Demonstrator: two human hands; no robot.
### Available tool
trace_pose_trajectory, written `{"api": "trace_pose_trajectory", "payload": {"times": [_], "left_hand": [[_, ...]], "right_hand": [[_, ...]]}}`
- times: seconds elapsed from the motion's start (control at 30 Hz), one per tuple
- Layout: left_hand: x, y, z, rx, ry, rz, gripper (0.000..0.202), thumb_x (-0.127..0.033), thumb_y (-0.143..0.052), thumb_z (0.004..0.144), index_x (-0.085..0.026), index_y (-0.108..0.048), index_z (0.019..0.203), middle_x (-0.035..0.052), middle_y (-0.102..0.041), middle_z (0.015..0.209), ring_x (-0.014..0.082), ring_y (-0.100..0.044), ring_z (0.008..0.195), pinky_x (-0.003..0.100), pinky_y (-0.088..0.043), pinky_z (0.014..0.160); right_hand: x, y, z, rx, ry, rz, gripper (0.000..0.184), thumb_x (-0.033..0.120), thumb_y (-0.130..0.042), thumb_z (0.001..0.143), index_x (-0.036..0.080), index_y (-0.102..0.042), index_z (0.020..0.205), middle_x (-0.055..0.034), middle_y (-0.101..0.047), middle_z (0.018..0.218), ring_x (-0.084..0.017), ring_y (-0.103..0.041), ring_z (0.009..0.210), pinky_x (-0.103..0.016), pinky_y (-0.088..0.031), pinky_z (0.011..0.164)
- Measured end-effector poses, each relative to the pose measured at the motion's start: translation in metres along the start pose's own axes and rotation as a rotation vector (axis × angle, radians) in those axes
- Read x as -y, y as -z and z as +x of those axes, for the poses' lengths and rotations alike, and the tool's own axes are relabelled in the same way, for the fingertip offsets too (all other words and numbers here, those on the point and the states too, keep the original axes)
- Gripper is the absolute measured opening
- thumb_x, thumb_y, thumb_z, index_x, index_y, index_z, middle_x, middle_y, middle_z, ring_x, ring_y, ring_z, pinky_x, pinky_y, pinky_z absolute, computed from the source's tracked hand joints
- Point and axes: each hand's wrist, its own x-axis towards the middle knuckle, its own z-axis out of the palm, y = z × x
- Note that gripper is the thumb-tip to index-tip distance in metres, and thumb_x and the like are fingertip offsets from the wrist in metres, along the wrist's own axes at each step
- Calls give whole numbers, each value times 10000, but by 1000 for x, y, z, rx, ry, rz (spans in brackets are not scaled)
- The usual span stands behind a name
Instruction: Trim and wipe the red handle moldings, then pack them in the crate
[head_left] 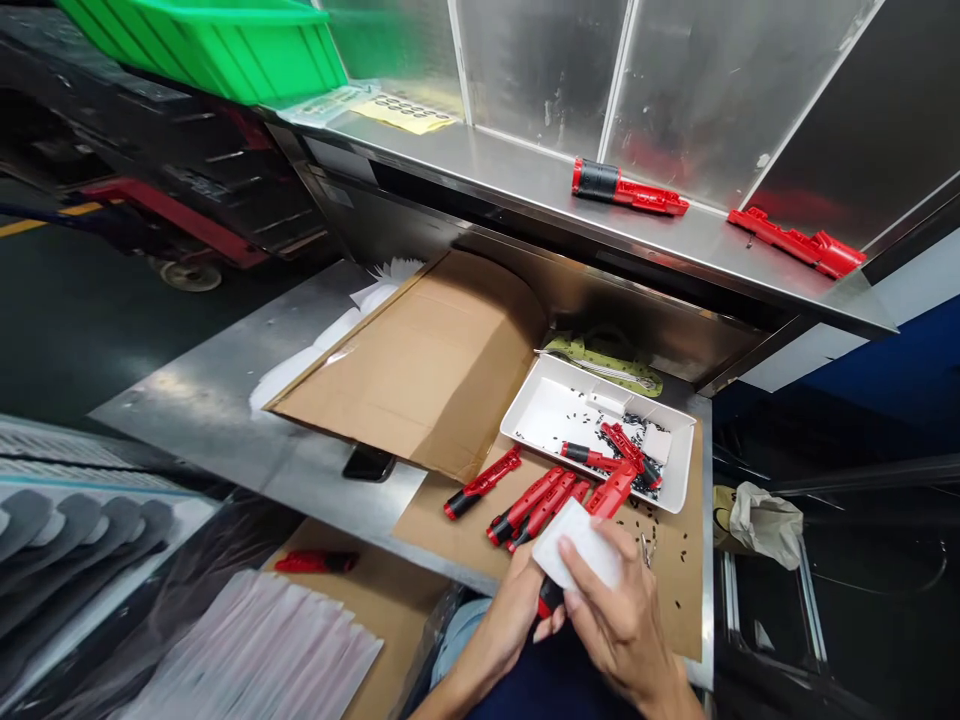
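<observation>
My left hand (517, 605) holds a red-and-black plastic handle (550, 597), its fingers closed around it so that only the black end shows below them. My right hand (619, 625) is just beside it, its fingers bent and pinching a white pad (577, 545) against the handle. I cannot tell whether the pad is foam or cloth.

Just past the fingertips, a cardboard sheet (679, 610) lies on the desk (187, 410), scattered with small black bits (667, 530). A small metal tool (646, 550), too small to name, lies beside my right fingers. Directly ahead of the fingers, four more red handles (525, 505) lie side by side on the cardboard, their ends pointing different ways. Beyond them is a white tray (555, 410) holding more black bits and two red-and-black parts (626, 450).

Farther ahead of the fingers, a stainless steel shelf (480, 150) carries two red parts (795, 243). Up and to the left of the fingers, a green crate (202, 40) sits at the shelf's end. To the left of the fingers, a large brown cardboard flap (405, 370) lies on the desk, with a black phone (367, 462) at its lower edge. Lower left, a red utility knife (315, 562) lies on more cardboard.
</observation>
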Motion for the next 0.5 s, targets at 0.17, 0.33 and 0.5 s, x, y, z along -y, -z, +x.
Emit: {"api": "trace_pose_trajectory", "payload": {"times": [0.17, 0.33, 0.5], "left_hand": [[8, 3, 6, 18, -111, 104, 876, -861, -464, 729, -102, -646, 1127, -31, -535, 469, 100, -435, 349, 203, -252, 322], [16, 4, 7, -107, -147, 193, 1007, -911, -294, 738, -89, -627, 1215, -15, -545, 490, 111, -423, 369, 234, -283, 357], [25, 9, 4, -206, -179, 182, 900, -849, -391, 780, -150, -611, 1302, 29, -619, 640, 193, -556, 556, 297, -421, 468]], "right_hand": [[5, -4, -2, -93, -150, -35, 400, 256, -486, 972, 263, -594, 1357, -149, -474, 1347, -284, -577, 1175, -422, -578, 864], [13, -9, -4, -72, -190, -35, 401, 240, -473, 978, 263, -589, 1361, -149, -482, 1327, -270, -585, 1169, -401, -581, 850], [20, -11, -5, -56, -168, -10, 408, 262, -473, 984, 272, -568, 1380, -147, -474, 1341, -267, -584, 1174, -408, -579, 879]]}}
